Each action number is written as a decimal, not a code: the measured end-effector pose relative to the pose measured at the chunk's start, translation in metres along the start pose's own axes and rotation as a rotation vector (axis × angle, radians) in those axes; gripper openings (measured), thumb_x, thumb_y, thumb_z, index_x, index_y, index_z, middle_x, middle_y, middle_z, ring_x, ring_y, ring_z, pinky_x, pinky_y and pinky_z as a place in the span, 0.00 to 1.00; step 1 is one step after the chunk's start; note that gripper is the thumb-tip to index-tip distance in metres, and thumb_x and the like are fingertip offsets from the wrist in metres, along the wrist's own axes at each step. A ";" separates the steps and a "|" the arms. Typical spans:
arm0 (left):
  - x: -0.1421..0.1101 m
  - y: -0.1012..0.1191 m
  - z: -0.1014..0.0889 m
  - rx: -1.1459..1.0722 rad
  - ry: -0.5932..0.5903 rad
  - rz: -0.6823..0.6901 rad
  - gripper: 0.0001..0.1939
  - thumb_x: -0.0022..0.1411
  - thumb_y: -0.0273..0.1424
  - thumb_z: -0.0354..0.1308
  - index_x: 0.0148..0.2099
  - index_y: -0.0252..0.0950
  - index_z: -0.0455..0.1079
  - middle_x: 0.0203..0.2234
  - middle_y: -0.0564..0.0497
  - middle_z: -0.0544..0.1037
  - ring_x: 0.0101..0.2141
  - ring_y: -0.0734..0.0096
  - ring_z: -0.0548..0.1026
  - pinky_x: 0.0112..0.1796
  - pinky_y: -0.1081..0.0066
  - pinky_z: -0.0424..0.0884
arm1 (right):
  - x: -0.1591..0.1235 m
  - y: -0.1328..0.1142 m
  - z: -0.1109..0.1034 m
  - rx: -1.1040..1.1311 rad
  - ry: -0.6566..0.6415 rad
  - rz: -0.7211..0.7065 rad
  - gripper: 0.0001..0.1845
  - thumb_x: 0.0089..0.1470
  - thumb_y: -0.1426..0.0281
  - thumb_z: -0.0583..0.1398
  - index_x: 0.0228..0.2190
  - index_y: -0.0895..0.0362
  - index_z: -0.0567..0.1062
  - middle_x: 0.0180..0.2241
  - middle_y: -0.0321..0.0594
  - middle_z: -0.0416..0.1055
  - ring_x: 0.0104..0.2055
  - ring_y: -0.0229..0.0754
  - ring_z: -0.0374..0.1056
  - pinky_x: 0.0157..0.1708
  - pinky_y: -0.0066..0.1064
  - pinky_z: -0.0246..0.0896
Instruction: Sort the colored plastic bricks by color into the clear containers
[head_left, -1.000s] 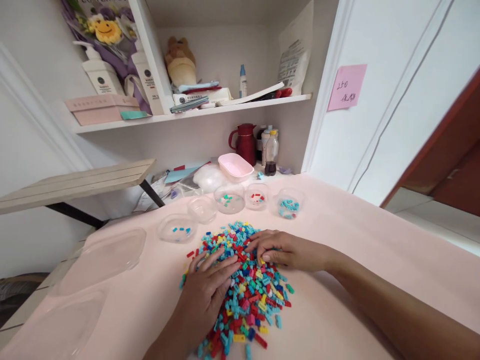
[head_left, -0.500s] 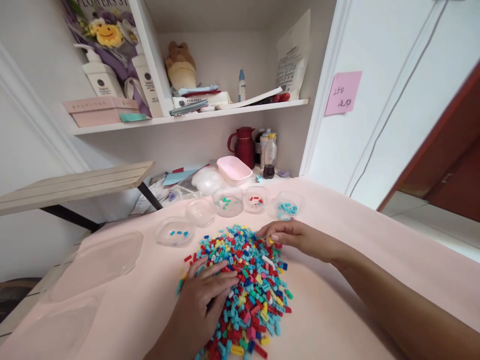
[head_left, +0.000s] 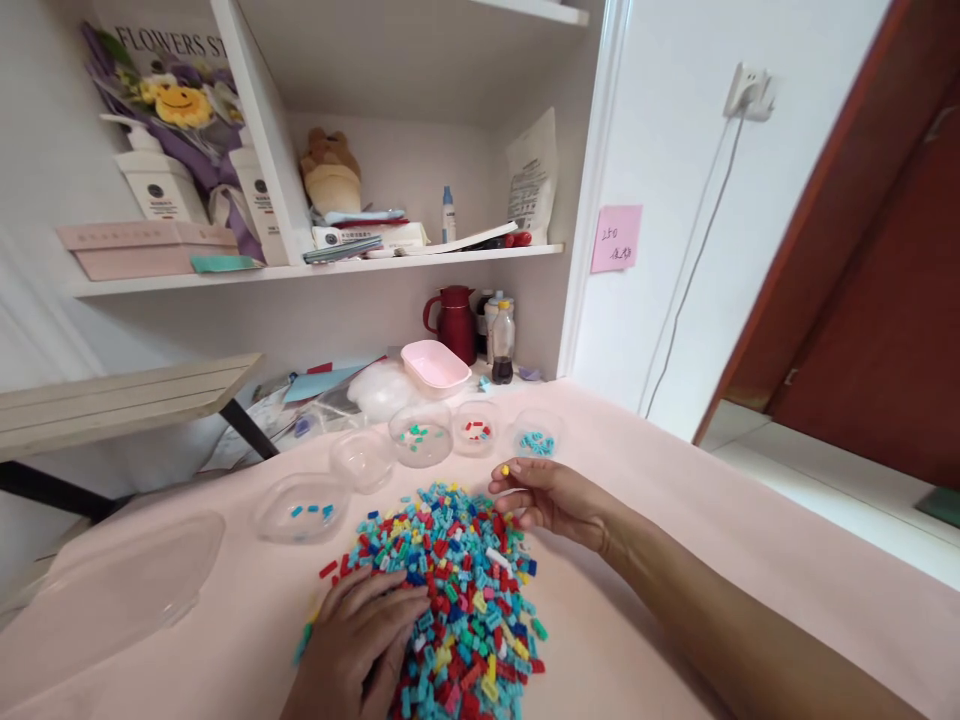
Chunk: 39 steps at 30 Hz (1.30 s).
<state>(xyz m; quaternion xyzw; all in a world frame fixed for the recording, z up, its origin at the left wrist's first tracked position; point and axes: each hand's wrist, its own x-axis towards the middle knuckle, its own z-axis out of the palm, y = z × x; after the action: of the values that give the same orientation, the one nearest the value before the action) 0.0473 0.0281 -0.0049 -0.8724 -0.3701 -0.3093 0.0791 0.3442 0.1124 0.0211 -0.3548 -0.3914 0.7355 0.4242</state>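
A heap of small toy building bricks [head_left: 472,600] in turquoise, red, yellow, green, blue and white covers the middle of the pink tabletop [head_left: 615,620]. My right hand [head_left: 555,495] is raised just above the heap's far right edge, pinching a small yellow brick [head_left: 505,470] between thumb and fingertip. On the heap's left side lies my left hand [head_left: 367,630], palm down with fingers stretched over the bricks. Beyond the heap stand clear bowls: one with blue bricks [head_left: 311,511], one with green bricks [head_left: 420,436], one with red bricks [head_left: 476,431], one with turquoise bricks [head_left: 537,444].
Another clear bowl [head_left: 361,462] stands between the blue and green ones. Clear lids [head_left: 135,580] lie at left beside a wooden bench [head_left: 127,400]. A pink tray [head_left: 435,368], a red jug [head_left: 455,325] and a dark-liquid bottle [head_left: 502,350] stand behind, under a shelf [head_left: 420,262].
My right hand has lifted off the heap with the yellow brick in its pinch. My left hand stays on the bricks. The whole view has turned to the right and tilted up.
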 end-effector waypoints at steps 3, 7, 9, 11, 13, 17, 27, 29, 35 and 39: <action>0.001 0.000 0.000 0.018 0.027 -0.003 0.16 0.57 0.32 0.58 0.49 0.51 0.73 0.41 0.55 0.81 0.43 0.67 0.77 0.46 0.68 0.72 | 0.000 -0.001 -0.001 0.054 0.033 0.009 0.10 0.61 0.69 0.53 0.36 0.61 0.72 0.34 0.45 0.75 0.30 0.36 0.74 0.22 0.23 0.69; -0.002 0.000 0.000 0.046 0.087 -0.042 0.16 0.58 0.30 0.57 0.49 0.48 0.73 0.44 0.54 0.80 0.44 0.67 0.76 0.48 0.67 0.70 | 0.001 -0.001 0.000 0.078 0.071 -0.021 0.12 0.62 0.67 0.51 0.37 0.61 0.72 0.30 0.41 0.72 0.27 0.34 0.71 0.20 0.23 0.66; -0.004 -0.001 0.000 0.050 0.120 -0.059 0.16 0.58 0.30 0.57 0.49 0.47 0.72 0.43 0.54 0.80 0.44 0.68 0.76 0.48 0.68 0.70 | 0.001 -0.001 0.000 0.044 0.094 -0.029 0.13 0.61 0.66 0.52 0.35 0.60 0.72 0.26 0.36 0.68 0.21 0.31 0.64 0.14 0.20 0.57; -0.004 -0.001 0.000 0.052 0.142 -0.072 0.15 0.58 0.30 0.57 0.49 0.46 0.72 0.43 0.54 0.80 0.44 0.68 0.76 0.48 0.68 0.70 | 0.000 -0.001 0.001 -0.048 0.138 -0.035 0.14 0.60 0.63 0.53 0.34 0.60 0.72 0.21 0.30 0.59 0.16 0.28 0.51 0.10 0.19 0.42; -0.004 0.000 -0.001 0.052 0.156 -0.085 0.15 0.58 0.30 0.57 0.49 0.46 0.71 0.43 0.54 0.80 0.44 0.68 0.75 0.48 0.68 0.70 | -0.002 -0.002 0.002 -0.182 0.182 -0.049 0.15 0.59 0.60 0.53 0.34 0.58 0.72 0.18 0.26 0.49 0.15 0.28 0.40 0.11 0.21 0.32; -0.002 0.002 -0.003 0.037 0.160 -0.089 0.16 0.59 0.29 0.56 0.50 0.46 0.70 0.44 0.55 0.79 0.45 0.70 0.75 0.48 0.70 0.69 | -0.007 -0.006 0.004 -0.542 0.220 -0.074 0.16 0.56 0.57 0.54 0.32 0.56 0.74 0.18 0.26 0.50 0.17 0.29 0.40 0.15 0.23 0.34; -0.004 -0.001 -0.003 0.077 0.240 -0.025 0.14 0.61 0.29 0.54 0.50 0.41 0.70 0.42 0.52 0.78 0.45 0.70 0.74 0.48 0.71 0.69 | -0.016 -0.016 -0.002 -1.232 0.280 -0.074 0.09 0.47 0.72 0.58 0.32 0.54 0.77 0.24 0.33 0.65 0.23 0.34 0.57 0.21 0.25 0.47; -0.004 -0.002 -0.003 0.088 0.242 -0.021 0.14 0.61 0.30 0.54 0.49 0.41 0.70 0.42 0.52 0.78 0.44 0.70 0.75 0.47 0.71 0.69 | -0.016 -0.016 -0.002 -1.263 0.268 -0.071 0.07 0.46 0.71 0.60 0.30 0.54 0.77 0.24 0.33 0.65 0.24 0.34 0.58 0.21 0.24 0.47; -0.005 0.002 -0.003 0.080 0.247 -0.027 0.13 0.62 0.30 0.54 0.48 0.41 0.71 0.40 0.53 0.79 0.41 0.71 0.76 0.46 0.70 0.71 | -0.011 -0.006 0.002 -1.356 0.248 -0.034 0.05 0.44 0.68 0.62 0.27 0.54 0.77 0.24 0.33 0.71 0.26 0.36 0.63 0.23 0.25 0.49; -0.005 0.004 -0.003 0.045 0.241 -0.057 0.13 0.62 0.29 0.54 0.49 0.42 0.70 0.39 0.52 0.79 0.41 0.70 0.76 0.45 0.70 0.71 | -0.006 0.000 0.003 -1.365 0.262 -0.037 0.04 0.45 0.69 0.61 0.25 0.53 0.77 0.24 0.34 0.74 0.26 0.37 0.64 0.23 0.26 0.50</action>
<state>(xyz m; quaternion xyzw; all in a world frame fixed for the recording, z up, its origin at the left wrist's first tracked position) 0.0459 0.0216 -0.0050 -0.8161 -0.3893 -0.4057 0.1339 0.3437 0.1061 0.0240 -0.6212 -0.7181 0.2685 0.1623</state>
